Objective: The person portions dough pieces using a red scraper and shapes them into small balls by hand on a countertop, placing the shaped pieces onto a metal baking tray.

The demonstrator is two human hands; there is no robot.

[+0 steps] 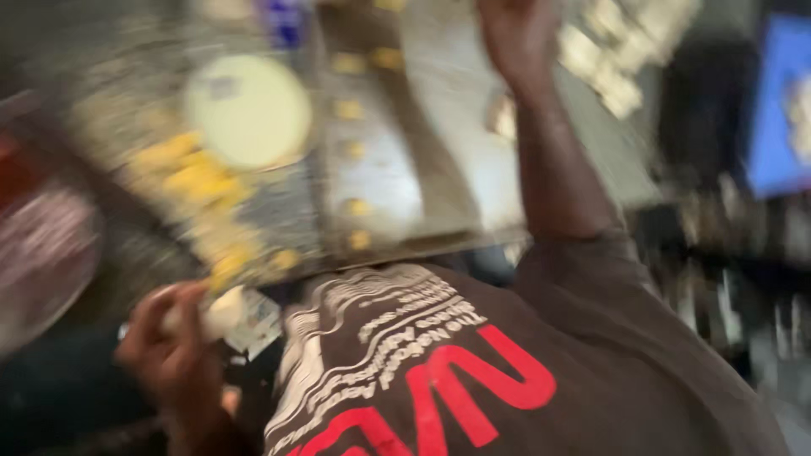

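The view is heavily blurred. My left hand [173,342] is low at the left, closed around a small white object [221,312] with a pale slip of paper [258,325] beside it. My right arm stretches away from me, and my right hand [515,34] is at the top edge over a grey metal surface [439,135]; the blur hides its fingers. My dark brown shirt [507,371] with red and white print fills the lower middle.
A pale round disc [249,110] lies on a speckled surface among yellow pieces [198,181]. A row of small yellow bits [355,152] runs down a grey panel. A dark reddish round thing [42,253] is at the left, a blue panel [777,110] at the right.
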